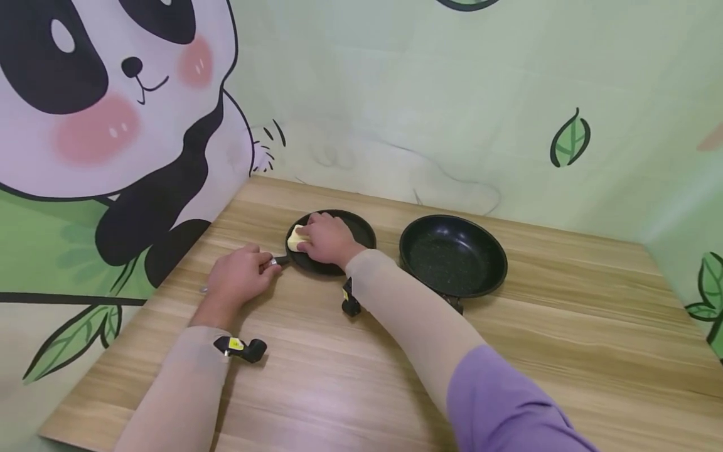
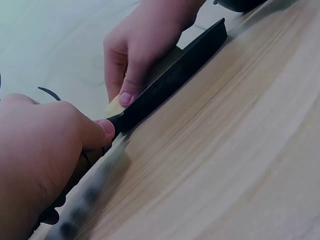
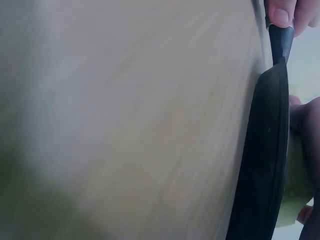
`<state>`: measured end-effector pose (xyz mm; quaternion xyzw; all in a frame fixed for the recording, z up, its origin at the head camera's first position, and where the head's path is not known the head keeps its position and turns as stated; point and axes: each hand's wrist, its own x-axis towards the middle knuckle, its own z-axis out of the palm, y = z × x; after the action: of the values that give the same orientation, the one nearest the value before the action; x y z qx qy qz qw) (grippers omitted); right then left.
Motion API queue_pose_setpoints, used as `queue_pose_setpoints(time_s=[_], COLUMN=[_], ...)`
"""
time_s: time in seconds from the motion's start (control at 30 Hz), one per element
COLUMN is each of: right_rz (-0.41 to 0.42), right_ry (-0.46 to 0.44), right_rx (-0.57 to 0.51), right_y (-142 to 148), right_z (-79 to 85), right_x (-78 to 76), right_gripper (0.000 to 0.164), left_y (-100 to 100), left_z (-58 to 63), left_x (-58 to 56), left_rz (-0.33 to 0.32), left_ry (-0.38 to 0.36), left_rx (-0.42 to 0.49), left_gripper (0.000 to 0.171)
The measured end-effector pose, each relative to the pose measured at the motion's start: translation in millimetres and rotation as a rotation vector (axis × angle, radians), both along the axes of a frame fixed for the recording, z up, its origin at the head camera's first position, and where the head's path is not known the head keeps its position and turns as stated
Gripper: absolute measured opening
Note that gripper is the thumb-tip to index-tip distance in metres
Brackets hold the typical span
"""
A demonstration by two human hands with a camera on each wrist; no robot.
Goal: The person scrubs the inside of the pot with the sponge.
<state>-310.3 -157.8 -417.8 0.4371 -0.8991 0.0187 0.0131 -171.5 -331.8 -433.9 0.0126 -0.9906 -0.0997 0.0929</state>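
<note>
My left hand point(image 1: 240, 274) grips the handle point(image 1: 280, 260) of a small, shallow black frying pan point(image 1: 361, 237) at the left of the table. Inside that pan, my right hand point(image 1: 327, 240) holds a pale yellow sponge or cloth point(image 1: 296, 239) against the pan's left side; its exact kind cannot be told. The left wrist view shows the left hand point(image 2: 45, 155) wrapped around the handle, the pan's dark side point(image 2: 175, 75) and the right thumb point(image 2: 126, 98) on the yellow piece. From the right wrist, the pan's outer wall point(image 3: 262, 150) covers most of the right hand.
A larger, deeper black frying pan point(image 1: 452, 257) stands just right of the small one, its handle pointing toward me beneath my right forearm. The wooden table point(image 1: 565, 351) meets walls with a painted panda point(image 1: 169, 125) and leaves at the back and left.
</note>
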Motion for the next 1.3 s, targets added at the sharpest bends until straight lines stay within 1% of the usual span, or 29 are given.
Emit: queue_pose_setpoints(time_s=[0.13, 0.27, 0.47, 0.6, 0.8, 0.97, 1.07, 1.17, 1.3], right_rz=[-0.105, -0.209, -0.298, -0.333, -0.349, -0.375, -0.382, -0.34, -0.206], right_ry=[0.016, 0.022, 0.037, 0.053, 0.033, -0.019, -0.035, -0.023, -0.01], right_rx=[0.005, 0.007, 0.049, 0.036, 0.014, -0.045, -0.07, -0.072, -0.082], right_y=[-8, -9, 10, 25, 35, 34, 30, 23, 10], right_z=[-2.2, -3.1, -1.1, 1.0, 1.5, -5.1, -8.2, -10.1, -11.5], right_x=[-2.3, -8.1, -22.1, -28.1, -29.0, -27.2, -24.0, -16.0, 1.1], right_gripper=[0.045, 0.043, 0.042, 0.04, 0.041, 0.045, 0.047, 0.049, 0.052], left_y=[1, 4, 9, 9, 7, 7, 8, 8, 8], left_z=[-1.9, -3.9, -2.5, -1.1, -2.4, -3.5, -2.4, -1.6, -0.5], left_x=[0.9, 1.0, 1.5, 1.7, 1.1, 1.4, 1.4, 1.4, 1.6], left_rz=[0.018, 0.047, 0.1, 0.116, 0.09, 0.043, 0.029, 0.032, 0.034], left_ry=[0.008, -0.001, -0.031, -0.031, -0.027, -0.018, -0.016, -0.024, -0.026], left_rx=[0.006, 0.017, 0.052, 0.057, 0.051, 0.031, 0.024, 0.018, 0.021], left_gripper=[0.026, 0.031, 0.027, 0.026, 0.026, 0.025, 0.025, 0.025, 0.025])
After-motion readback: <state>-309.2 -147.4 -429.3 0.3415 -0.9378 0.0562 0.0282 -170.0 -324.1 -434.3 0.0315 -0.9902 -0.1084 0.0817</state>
